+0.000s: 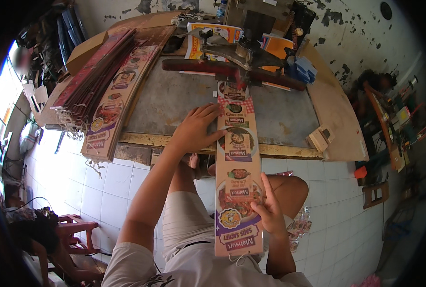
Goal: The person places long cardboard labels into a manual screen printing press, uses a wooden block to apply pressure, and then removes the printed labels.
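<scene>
A long printed card strip (238, 167) with food pictures and a white string loop at its near end runs from my lap onto the grey metal bed of a machine. Its far end lies beneath the machine's dark red bar (203, 67). My left hand (197, 126) rests flat on the bed at the strip's left edge, fingers stretched out, thumb touching the card. Lower down, my right hand (270, 208) grips the strip's right edge, thumb on top and index finger pointing along the side; the fingers underneath are hidden.
A stack of similar strips (122, 79) with strings lies at the left, beside a dark red bundle (91, 79). A small wooden block (321, 137) sits at the bed's right corner. Packets lie on the floor by my right knee. Other people are at the left and far right.
</scene>
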{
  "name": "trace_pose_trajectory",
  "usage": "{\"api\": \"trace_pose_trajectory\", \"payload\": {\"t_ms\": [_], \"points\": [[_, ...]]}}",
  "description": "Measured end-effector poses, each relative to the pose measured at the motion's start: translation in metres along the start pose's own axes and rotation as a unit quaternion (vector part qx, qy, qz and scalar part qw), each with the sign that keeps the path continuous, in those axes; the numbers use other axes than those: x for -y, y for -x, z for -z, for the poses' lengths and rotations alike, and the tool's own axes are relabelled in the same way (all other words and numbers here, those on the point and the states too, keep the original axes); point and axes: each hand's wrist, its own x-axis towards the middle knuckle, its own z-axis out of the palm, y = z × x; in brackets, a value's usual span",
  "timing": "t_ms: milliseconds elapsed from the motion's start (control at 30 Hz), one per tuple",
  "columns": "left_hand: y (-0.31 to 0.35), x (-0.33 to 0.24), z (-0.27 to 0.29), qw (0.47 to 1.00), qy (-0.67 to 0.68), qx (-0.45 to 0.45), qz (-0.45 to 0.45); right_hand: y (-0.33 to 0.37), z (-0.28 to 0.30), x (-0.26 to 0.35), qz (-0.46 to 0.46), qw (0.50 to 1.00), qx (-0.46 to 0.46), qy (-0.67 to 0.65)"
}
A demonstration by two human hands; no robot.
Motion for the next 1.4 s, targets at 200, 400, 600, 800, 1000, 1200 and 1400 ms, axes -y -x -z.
{"api": "trace_pose_trajectory", "payload": {"t_ms": [200,400,600,800,1000,1200,1400], "points": [[-0.002,-0.001,-0.001,1.000,0.004,0.010,-0.020,0.010,-0.005,0.008,-0.038,0.999,-0.031,0.020],[-0.007,-0.002,0.002,0.999,0.015,0.009,-0.030,-0.041,0.023,0.042,0.101,0.874,-0.168,0.444],[-0.008,-0.003,0.008,0.999,0.016,0.000,-0.037,-0.194,0.067,0.044,0.306,0.791,-0.099,0.521],[-0.009,-0.001,0.004,0.999,0.024,-0.007,-0.040,-0.212,0.077,0.026,0.272,0.775,-0.099,0.562],[-0.009,-0.001,0.004,0.999,0.028,0.008,-0.037,-0.210,0.075,0.029,0.265,0.783,-0.098,0.553],[-0.009,-0.002,0.004,0.999,0.014,0.016,-0.024,-0.209,0.074,0.032,0.249,0.787,-0.097,0.556],[-0.009,-0.001,0.004,1.000,0.006,0.022,-0.018,-0.209,0.073,0.034,0.253,0.791,-0.095,0.550]]}}
